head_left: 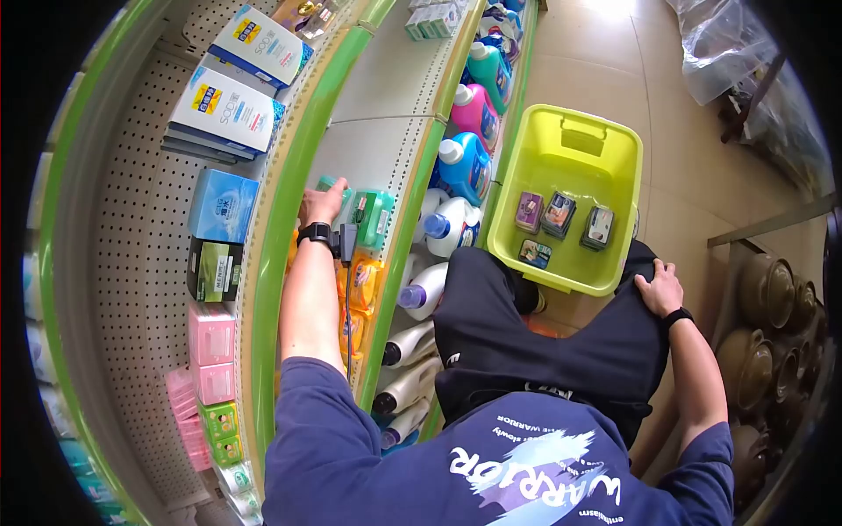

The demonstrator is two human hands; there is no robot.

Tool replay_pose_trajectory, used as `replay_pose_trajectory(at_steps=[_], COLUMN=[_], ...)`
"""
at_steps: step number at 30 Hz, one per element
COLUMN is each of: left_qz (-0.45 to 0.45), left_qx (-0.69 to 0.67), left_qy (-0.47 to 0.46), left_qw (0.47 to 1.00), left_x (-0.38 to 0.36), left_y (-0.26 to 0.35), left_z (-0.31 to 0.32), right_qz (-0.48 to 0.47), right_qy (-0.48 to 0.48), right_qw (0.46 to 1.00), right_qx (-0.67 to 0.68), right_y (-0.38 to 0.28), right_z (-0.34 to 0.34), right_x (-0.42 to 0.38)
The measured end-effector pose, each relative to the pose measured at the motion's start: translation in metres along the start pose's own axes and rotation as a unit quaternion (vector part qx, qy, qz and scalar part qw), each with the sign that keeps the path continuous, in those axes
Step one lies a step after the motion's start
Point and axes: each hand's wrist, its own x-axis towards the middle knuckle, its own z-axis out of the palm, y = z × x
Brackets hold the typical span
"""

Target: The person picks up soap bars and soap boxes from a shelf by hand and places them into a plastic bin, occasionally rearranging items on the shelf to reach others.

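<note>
My left hand [322,205] reaches onto the middle shelf, its fingers against a green package [334,186] at the back of a small group. Whether the fingers grip it is hard to make out. Beside it stand more green packages [374,219], with orange packages [360,285] nearer to me. My right hand [661,290] rests on my knee, fingers spread and holding nothing. Between my knees and the shelf's end stands a yellow-green bin [561,274] on the floor. Inside lie a purple box [529,211] and several dark small boxes [559,215].
White and blue boxes [223,110] and pink boxes [211,335] stand on the upper shelf at left. Detergent bottles [465,167] line the lower shelf beside the bin. Brown pots [766,289] sit on a rack at right, below clear plastic sheeting [728,44].
</note>
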Motion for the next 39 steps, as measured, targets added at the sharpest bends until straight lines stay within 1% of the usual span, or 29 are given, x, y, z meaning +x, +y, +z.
replay_pose_trajectory(at_steps=[1,3,4,6,7,9,10,12,13,15,17,19,20,21,23,27,29,31,33,35,36,38,39], left_qz=[0.000,-0.016,-0.015,-0.039,-0.039,-0.006,-0.007,0.027,0.026,0.057,0.069,0.100,0.117,0.119,0.131,0.144,0.106,0.156,0.324,0.503,0.578,0.641,0.660], left_qx=[0.001,0.032,0.034,0.017,0.016,0.001,0.001,-0.065,-0.067,-0.059,-0.055,-0.069,-0.078,-0.079,-0.082,-0.098,0.017,0.051,-0.009,-0.090,-0.128,-0.218,-0.204], left_qy=[-0.001,0.033,0.031,-0.040,-0.040,-0.073,-0.071,-0.160,-0.158,-0.131,-0.122,-0.112,-0.087,-0.087,-0.046,-0.061,-0.040,0.094,0.196,0.199,0.164,-0.024,-0.076], left_qw=[1.000,0.999,0.999,0.998,0.998,0.997,0.997,0.985,0.985,0.988,0.989,0.986,0.986,0.986,0.987,0.983,0.993,0.982,0.926,0.836,0.789,0.735,0.719], left_x=[0.005,0.015,0.018,0.023,0.025,0.030,0.031,0.035,0.040,0.051,0.041,0.037,0.035,0.033,0.030,0.031,0.023,0.004,-0.026,-0.088,-0.119,-0.160,-0.180], left_y=[-0.002,-0.008,-0.010,-0.014,-0.017,-0.025,-0.030,-0.037,-0.045,-0.057,-0.059,-0.061,-0.064,-0.066,-0.067,-0.066,-0.059,-0.045,-0.021,0.025,0.050,0.089,0.107], left_z=[0.008,0.025,0.028,0.030,0.031,0.033,0.032,0.032,0.037,0.048,0.047,0.044,0.045,0.046,0.046,0.047,0.040,0.042,0.037,0.026,0.028,0.062,0.081], right_qz=[-0.001,0.001,-0.003,-0.007,-0.009,-0.012,-0.011,-0.011,-0.011,-0.010,-0.015,-0.012,-0.012,-0.011,-0.009,-0.003,-0.017,-0.029,-0.016,-0.006,-0.007,-0.012,-0.013], right_qy=[0.000,-0.004,0.002,0.010,0.017,0.025,0.024,0.024,0.021,0.020,0.026,0.027,0.025,0.026,0.023,0.022,0.028,0.032,0.024,-0.001,-0.008,-0.014,-0.024], right_qw=[1.000,1.000,1.000,1.000,1.000,1.000,1.000,1.000,1.000,1.000,1.000,1.000,1.000,1.000,1.000,1.000,0.999,0.999,0.999,1.000,1.000,0.999,0.999], right_qx=[0.002,0.005,0.003,0.000,-0.003,-0.006,-0.005,-0.002,-0.004,-0.006,-0.007,-0.007,-0.006,-0.005,0.002,0.006,0.007,0.017,0.017,0.015,0.014,0.027,0.033], right_y=[0.000,0.001,0.002,0.004,0.003,0.003,0.002,0.001,0.000,0.000,0.002,0.003,0.003,0.004,0.004,0.004,0.006,0.008,0.011,0.015,0.019,0.027,0.029], right_z=[-0.001,0.002,0.003,0.003,0.004,0.004,0.004,0.004,0.004,0.003,0.005,0.006,0.005,0.005,0.004,0.003,0.005,0.004,0.002,-0.001,0.000,0.000,-0.002], right_x=[0.000,0.000,0.000,0.002,0.002,0.003,0.002,0.002,0.002,0.002,0.001,0.000,0.000,-0.001,-0.002,-0.002,-0.001,-0.002,-0.002,0.002,0.006,0.014,0.019])
